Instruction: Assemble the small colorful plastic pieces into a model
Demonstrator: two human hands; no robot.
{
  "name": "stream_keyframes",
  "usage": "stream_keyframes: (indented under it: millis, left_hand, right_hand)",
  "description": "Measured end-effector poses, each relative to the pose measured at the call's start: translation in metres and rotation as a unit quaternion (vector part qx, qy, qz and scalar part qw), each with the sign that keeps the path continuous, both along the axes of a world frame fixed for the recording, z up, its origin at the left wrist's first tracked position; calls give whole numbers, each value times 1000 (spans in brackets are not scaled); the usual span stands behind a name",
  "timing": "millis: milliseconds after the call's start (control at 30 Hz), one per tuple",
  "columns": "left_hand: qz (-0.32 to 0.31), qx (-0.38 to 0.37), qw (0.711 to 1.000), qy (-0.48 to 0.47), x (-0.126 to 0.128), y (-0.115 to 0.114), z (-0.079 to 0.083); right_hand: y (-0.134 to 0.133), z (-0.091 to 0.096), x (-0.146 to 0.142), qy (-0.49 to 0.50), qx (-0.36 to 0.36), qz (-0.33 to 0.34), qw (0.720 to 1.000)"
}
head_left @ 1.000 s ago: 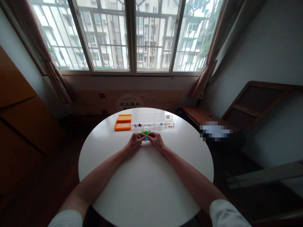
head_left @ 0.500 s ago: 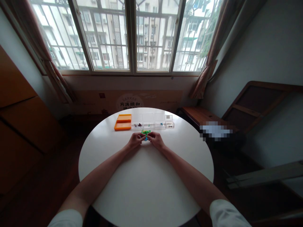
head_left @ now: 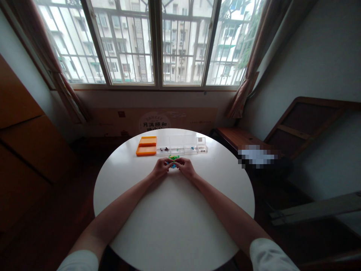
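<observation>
A small build of green, yellow and blue toy bricks [head_left: 173,159] rests on the far half of the round white table [head_left: 175,210]. My left hand [head_left: 161,168] and my right hand [head_left: 184,167] meet at it, fingers curled and pinched on the bricks from either side. Most of the build is hidden behind my fingertips. Just beyond it stands a row of clear plastic boxes [head_left: 182,145] holding a few tiny parts, with an orange tray [head_left: 146,146] at the row's left end.
A wide barred window [head_left: 158,41] fills the wall ahead, curtains at both sides. A cardboard sheet [head_left: 152,120] leans under the sill. Wooden furniture [head_left: 25,150] stands to the left, and a wooden bench and frame [head_left: 299,124] to the right.
</observation>
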State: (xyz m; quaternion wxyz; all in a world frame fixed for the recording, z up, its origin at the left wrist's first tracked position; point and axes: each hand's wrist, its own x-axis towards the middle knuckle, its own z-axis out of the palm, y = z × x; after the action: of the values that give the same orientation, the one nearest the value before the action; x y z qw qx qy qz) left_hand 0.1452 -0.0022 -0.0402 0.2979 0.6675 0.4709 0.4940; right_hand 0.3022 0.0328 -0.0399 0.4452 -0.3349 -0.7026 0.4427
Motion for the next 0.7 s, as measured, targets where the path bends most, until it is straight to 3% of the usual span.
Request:
stream_keyframes:
  millis: [333, 700]
  left_hand:
    - [28, 9, 999, -17, -2, 6, -6]
    - [30, -5, 999, -31, -1, 4, -2]
  right_hand:
    - [2, -4, 0, -10, 27, 3, 1000]
    - [2, -3, 0, 0, 21, 0, 1000]
